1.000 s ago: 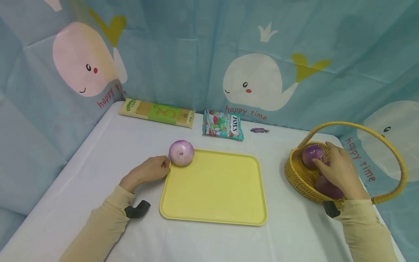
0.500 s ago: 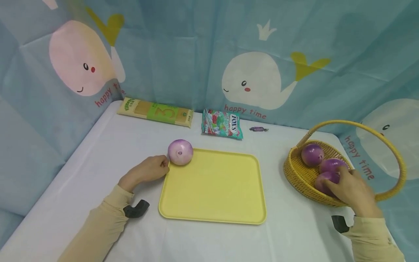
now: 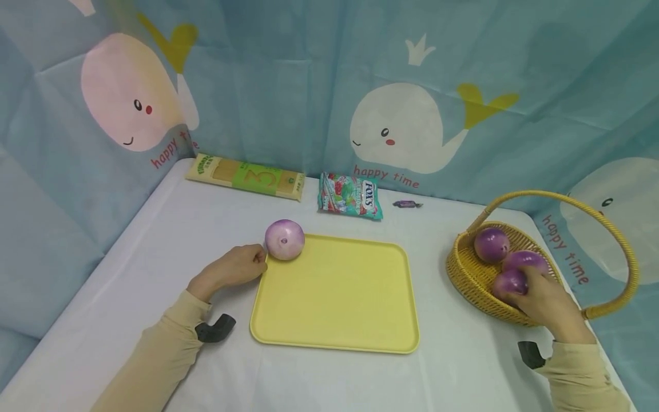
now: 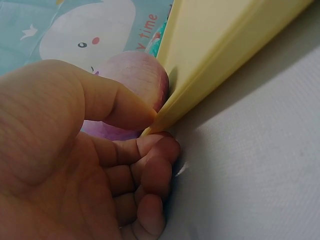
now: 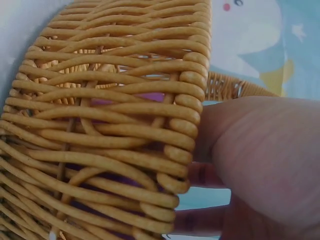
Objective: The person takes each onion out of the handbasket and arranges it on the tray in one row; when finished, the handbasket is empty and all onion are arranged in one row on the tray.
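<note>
The near onion sits inside the wicker basket, at the side closest to the person, gripped by the right hand, whose thumb and fingers close about its near and right sides. It looks nearly round, so no clear long axis can be told, and which way its ends point is hidden by the hand. Its visible skin is smooth, shiny and purple, with a paler highlight.

Just behind it lies the middle onion, oval and purple, its long axis running roughly left to right; beyond that, toward the back left of the basket, the far onion is rounder and deeper purple. The basket's handle arches over toward the right.

Well to the left, the left hand pinches the left rim of the yellow tray between thumb and curled fingers. The pale onion rests at the tray's back left corner, a small round end mark facing the person, its skin whitish-pink shading to purple at the far edge.

Behind the tray lie a noodle packet, a teal candy bag and a small wrapped candy, before a blue curtain printed with whales.
</note>
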The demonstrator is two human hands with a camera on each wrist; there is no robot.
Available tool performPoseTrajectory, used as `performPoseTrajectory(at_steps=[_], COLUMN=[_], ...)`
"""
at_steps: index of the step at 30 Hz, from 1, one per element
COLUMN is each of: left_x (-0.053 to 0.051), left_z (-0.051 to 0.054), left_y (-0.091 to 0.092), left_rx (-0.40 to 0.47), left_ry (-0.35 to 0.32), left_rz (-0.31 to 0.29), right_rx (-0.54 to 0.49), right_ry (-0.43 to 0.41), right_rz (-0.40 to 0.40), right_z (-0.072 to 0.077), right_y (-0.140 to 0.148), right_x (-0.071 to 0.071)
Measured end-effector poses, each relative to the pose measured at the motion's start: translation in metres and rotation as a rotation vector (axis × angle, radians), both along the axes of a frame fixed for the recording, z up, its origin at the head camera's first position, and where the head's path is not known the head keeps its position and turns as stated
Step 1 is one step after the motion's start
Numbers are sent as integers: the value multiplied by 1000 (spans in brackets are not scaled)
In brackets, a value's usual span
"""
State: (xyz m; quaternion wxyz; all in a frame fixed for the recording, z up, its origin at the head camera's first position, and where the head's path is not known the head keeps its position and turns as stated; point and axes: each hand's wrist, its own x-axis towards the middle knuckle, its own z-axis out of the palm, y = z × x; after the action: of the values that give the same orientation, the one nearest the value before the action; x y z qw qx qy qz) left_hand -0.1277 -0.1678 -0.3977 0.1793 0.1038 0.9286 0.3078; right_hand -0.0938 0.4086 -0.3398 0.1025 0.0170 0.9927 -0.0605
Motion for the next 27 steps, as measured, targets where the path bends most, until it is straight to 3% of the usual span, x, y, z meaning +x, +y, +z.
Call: performPoseTrajectory(at_steps=[6,13,19,27], left_x=[-2,-3,-3,-1], left_z=[-1,-1,-1,-1], left_y=[-1,-2,-3,-2], left_rx=[0,5,6,18], left_ry=[-5,9,6,-5], left_rz=[-1,-5,0,-1], right_rx=[-18,-87,-149,-213], right_ry=[144,291,426,448], right_rz=[-37,-49,25,151], right_z=[7,25,40,37], right_y=[-10,-38,-76,-125], right_x=[3,4,-1,-19])
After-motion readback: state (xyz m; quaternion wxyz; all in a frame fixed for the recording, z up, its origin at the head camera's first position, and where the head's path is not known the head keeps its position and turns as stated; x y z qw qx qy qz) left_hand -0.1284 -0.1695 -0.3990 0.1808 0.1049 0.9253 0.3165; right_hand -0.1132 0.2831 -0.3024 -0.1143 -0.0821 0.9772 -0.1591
